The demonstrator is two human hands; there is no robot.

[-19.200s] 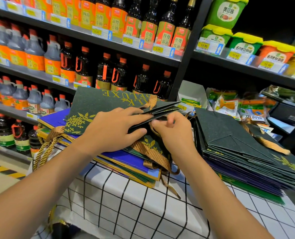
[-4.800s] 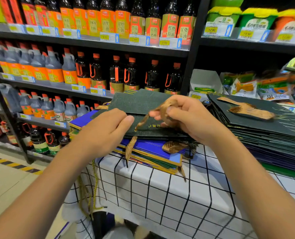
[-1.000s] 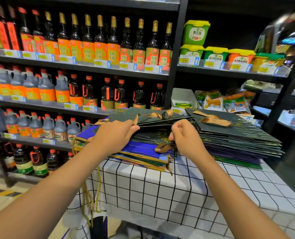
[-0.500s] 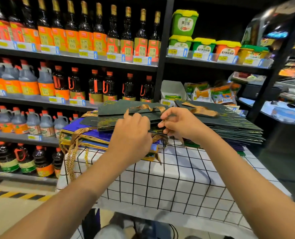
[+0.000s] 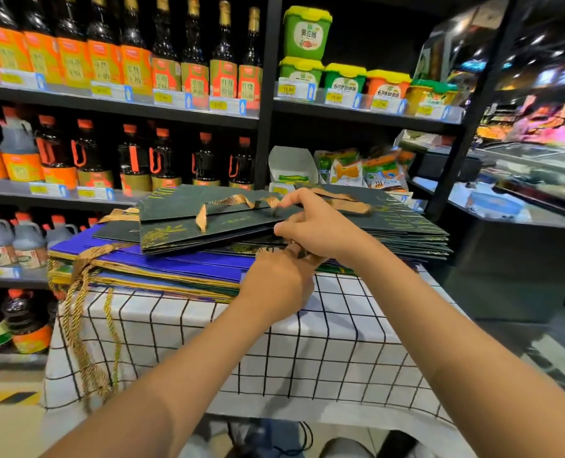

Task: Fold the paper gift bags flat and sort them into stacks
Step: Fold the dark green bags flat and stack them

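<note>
Fingers of the right hand (image 5: 317,226) are curled and pinch the right edge of the top dark green gift bag (image 5: 205,219), w/ the index finger stretched toward its gold ribbon handle (image 5: 231,204). The left hand (image 5: 276,282) is seen from the back, knuckles bent at the near edge of the pile just under the right hand; it seems to grip a piece of brown ribbon, but I cannot tell for sure. The green bag lies flat, a bit lifted at the right side, on top of the left stack (image 5: 148,266), which has blue and green bags and gold cord handles hanging over the table's left edge. Just beside it, at right, is a 2nd stack (image 5: 416,233) of flat dark green bags. Both stacks sit on the table w/ white checked cloth (image 5: 307,352). Behind are shop shelves w/ sauce bottles (image 5: 162,61).
</note>
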